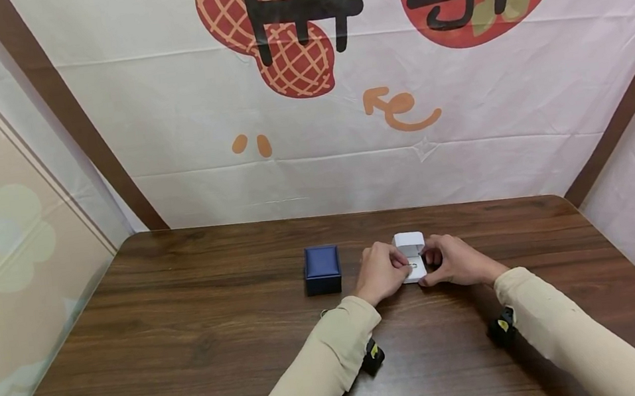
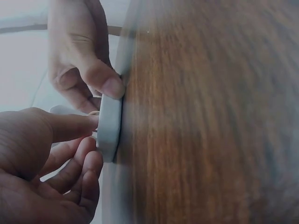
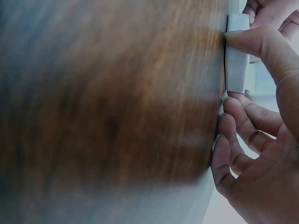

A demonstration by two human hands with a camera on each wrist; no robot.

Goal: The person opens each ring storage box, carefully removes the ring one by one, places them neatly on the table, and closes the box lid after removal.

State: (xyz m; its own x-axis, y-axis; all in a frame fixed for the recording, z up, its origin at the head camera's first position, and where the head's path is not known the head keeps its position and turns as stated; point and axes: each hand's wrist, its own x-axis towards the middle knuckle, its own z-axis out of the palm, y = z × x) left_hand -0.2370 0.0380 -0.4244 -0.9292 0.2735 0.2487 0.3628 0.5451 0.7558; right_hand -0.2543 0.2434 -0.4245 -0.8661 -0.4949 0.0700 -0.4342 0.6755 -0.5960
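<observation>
A small white ring box (image 1: 414, 276) stands on the table with its lid (image 1: 409, 241) raised. In it sits a thin gold ring (image 1: 413, 266), its band also glimpsed as an arc (image 3: 254, 60) in the right wrist view. My left hand (image 1: 383, 271) reaches in from the box's left, thumb and finger pinching at the ring; the fingertips partly hide it. From the other side my right hand (image 1: 457, 261) grips the box, with its thumb (image 3: 243, 42) on the front edge and a finger against the side.
To the left of the hands, a closed dark blue box (image 1: 322, 269) stands on the brown wooden table (image 1: 193, 348). A printed white cloth (image 1: 182, 129) hangs behind the table's far edge. Dark wrist cameras sit under both sleeves.
</observation>
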